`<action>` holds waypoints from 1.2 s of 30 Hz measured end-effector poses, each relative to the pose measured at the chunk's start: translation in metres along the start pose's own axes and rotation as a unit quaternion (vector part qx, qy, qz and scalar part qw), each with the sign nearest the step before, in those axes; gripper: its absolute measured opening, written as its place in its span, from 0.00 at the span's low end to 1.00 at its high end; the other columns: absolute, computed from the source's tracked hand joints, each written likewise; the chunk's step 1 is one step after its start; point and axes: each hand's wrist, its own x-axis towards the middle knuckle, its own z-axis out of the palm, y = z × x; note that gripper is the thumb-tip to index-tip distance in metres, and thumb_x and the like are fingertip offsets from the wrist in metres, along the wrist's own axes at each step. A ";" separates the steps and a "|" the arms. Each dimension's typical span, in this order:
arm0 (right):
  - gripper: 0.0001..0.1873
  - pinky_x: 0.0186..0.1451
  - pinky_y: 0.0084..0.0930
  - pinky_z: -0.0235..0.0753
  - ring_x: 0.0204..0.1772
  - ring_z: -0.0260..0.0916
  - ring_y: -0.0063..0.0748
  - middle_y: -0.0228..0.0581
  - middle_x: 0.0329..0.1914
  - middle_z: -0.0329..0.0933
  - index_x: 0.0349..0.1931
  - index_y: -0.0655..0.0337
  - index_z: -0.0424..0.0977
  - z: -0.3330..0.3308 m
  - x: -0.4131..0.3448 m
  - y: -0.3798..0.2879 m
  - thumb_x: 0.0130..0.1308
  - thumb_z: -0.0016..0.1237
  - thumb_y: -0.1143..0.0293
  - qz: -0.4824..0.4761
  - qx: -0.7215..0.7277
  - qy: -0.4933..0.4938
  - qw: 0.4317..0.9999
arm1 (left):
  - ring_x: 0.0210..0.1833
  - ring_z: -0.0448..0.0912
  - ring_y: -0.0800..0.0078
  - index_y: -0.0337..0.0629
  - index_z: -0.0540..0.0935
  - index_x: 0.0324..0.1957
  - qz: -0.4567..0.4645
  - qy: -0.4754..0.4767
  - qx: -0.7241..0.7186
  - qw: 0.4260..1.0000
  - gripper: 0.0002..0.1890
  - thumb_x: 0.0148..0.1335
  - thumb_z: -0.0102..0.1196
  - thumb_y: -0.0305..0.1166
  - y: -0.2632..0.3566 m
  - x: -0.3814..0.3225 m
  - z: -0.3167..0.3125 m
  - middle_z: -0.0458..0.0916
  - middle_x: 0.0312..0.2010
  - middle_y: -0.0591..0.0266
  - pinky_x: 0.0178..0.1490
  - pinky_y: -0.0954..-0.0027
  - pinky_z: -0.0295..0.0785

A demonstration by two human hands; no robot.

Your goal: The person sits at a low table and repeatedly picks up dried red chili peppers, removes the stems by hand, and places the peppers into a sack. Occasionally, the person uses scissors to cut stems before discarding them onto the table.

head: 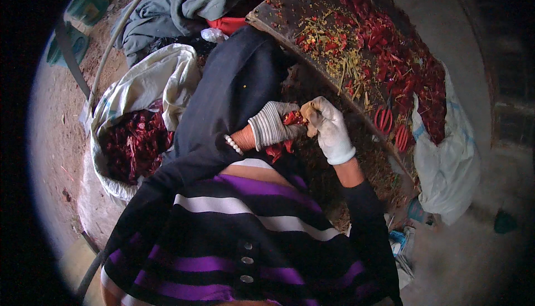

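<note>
My left hand [276, 123], in a grey-and-white striped knit glove, grips several dried red chili peppers [294, 118] above my lap. More red peppers [279, 149] show below that hand. My right hand [328, 124] wears a white glove with tan, stained fingertips. Its thumb and fingers pinch the right end of the held peppers, and the fingertips partly hide that end. To the right, two pairs of red-handled scissors [383, 121] [402, 138] lie near the edge of a board [288, 1] covered with dried chilies [388, 47], yellow seeds and stems.
An open white woven sack [142, 74] holding dark red chilies [136, 145] stands at my left. Another white sack [447, 172] lies at the board's right end under chilies. Grey cloth [184, 1] and green containers [88, 3] are at the upper left. A pale pole [121, 30] stands beside the left sack.
</note>
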 end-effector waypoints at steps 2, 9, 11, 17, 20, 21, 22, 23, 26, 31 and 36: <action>0.14 0.24 0.12 0.58 0.23 0.57 0.14 0.25 0.30 0.66 0.36 0.57 0.69 -0.002 0.000 0.006 0.60 0.50 0.56 0.050 0.113 0.015 0.992 | 0.23 0.71 0.76 0.35 0.76 0.32 0.016 -0.005 0.015 1.000 0.09 0.48 0.57 0.29 0.001 -0.001 -0.001 0.77 0.22 0.57 0.31 0.71 0.71; 0.13 0.25 0.17 0.65 0.26 0.65 0.20 0.35 0.32 0.71 0.36 0.59 0.69 -0.036 0.010 0.018 0.60 0.50 0.60 -0.013 0.252 0.125 0.960 | 0.30 0.74 0.81 0.38 0.76 0.39 -0.070 -0.015 -0.030 0.997 0.10 0.54 0.56 0.28 0.006 0.001 -0.005 0.78 0.28 0.69 0.34 0.76 0.72; 0.12 0.25 0.17 0.66 0.26 0.66 0.21 0.37 0.30 0.71 0.34 0.60 0.69 -0.051 0.009 0.019 0.60 0.50 0.62 -0.082 0.094 0.123 0.985 | 0.31 0.73 0.83 0.38 0.75 0.43 -0.154 -0.004 -0.126 0.980 0.12 0.56 0.55 0.28 0.009 0.001 -0.006 0.78 0.30 0.69 0.35 0.78 0.71; 0.14 0.46 0.21 0.72 0.40 0.72 0.25 0.34 0.35 0.75 0.36 0.64 0.73 -0.111 0.004 0.019 0.50 0.41 0.89 -0.052 -0.235 0.051 0.969 | 0.35 0.71 0.85 0.40 0.76 0.42 -0.126 0.038 -0.217 0.967 0.12 0.54 0.59 0.27 0.007 0.010 -0.008 0.76 0.32 0.71 0.40 0.78 0.69; 0.13 0.34 0.23 0.71 0.33 0.71 0.23 0.34 0.34 0.76 0.41 0.64 0.73 -0.164 0.029 0.004 0.57 0.38 0.80 -0.088 -0.332 0.303 0.889 | 0.32 0.71 0.85 0.40 0.76 0.40 -0.156 0.017 -0.213 0.964 0.11 0.53 0.59 0.26 0.007 0.010 -0.010 0.77 0.29 0.72 0.37 0.78 0.70; 0.12 0.33 0.25 0.70 0.31 0.72 0.26 0.39 0.32 0.76 0.42 0.65 0.72 -0.185 0.036 -0.004 0.57 0.41 0.76 -0.094 -0.444 0.340 0.823 | 0.31 0.71 0.85 0.40 0.76 0.39 -0.168 0.015 -0.231 0.958 0.11 0.53 0.60 0.26 0.008 0.009 -0.010 0.77 0.29 0.72 0.36 0.78 0.70; 0.12 0.34 0.28 0.70 0.32 0.73 0.31 0.46 0.30 0.76 0.41 0.65 0.73 -0.203 0.051 -0.010 0.56 0.43 0.74 -0.064 -0.543 0.370 0.751 | 0.31 0.72 0.85 0.39 0.76 0.39 -0.155 0.013 -0.248 0.956 0.11 0.53 0.60 0.26 0.008 0.009 -0.010 0.77 0.29 0.72 0.36 0.78 0.70; 0.11 0.36 0.30 0.71 0.35 0.74 0.36 0.47 0.31 0.76 0.39 0.63 0.75 -0.218 0.056 -0.010 0.56 0.43 0.74 -0.051 -0.537 0.417 0.732 | 0.30 0.72 0.84 0.39 0.76 0.39 -0.179 0.016 -0.244 0.953 0.11 0.52 0.60 0.25 0.009 0.009 -0.009 0.77 0.29 0.72 0.35 0.78 0.70; 0.13 0.43 0.32 0.71 0.40 0.74 0.42 0.46 0.39 0.77 0.42 0.58 0.75 -0.254 0.088 -0.017 0.55 0.44 0.72 0.060 -0.570 0.420 0.703 | 0.30 0.73 0.84 0.39 0.76 0.39 -0.180 0.027 -0.221 0.958 0.12 0.52 0.60 0.25 0.012 0.011 -0.009 0.77 0.28 0.71 0.35 0.78 0.71; 0.23 0.50 0.33 0.70 0.49 0.71 0.47 0.44 0.49 0.73 0.51 0.55 0.69 -0.265 0.130 -0.009 0.52 0.53 0.68 0.202 -0.585 0.458 0.638 | 0.31 0.72 0.85 0.39 0.75 0.39 -0.210 0.008 -0.220 0.953 0.11 0.53 0.59 0.26 0.016 0.011 -0.011 0.77 0.28 0.72 0.36 0.78 0.70; 0.29 0.48 0.35 0.71 0.49 0.69 0.41 0.44 0.50 0.71 0.53 0.53 0.68 -0.277 0.138 -0.002 0.49 0.60 0.62 0.225 -0.477 0.490 0.694 | 0.32 0.71 0.86 0.40 0.74 0.40 -0.212 0.004 -0.202 0.956 0.12 0.53 0.57 0.26 0.014 0.011 -0.012 0.76 0.28 0.74 0.37 0.79 0.68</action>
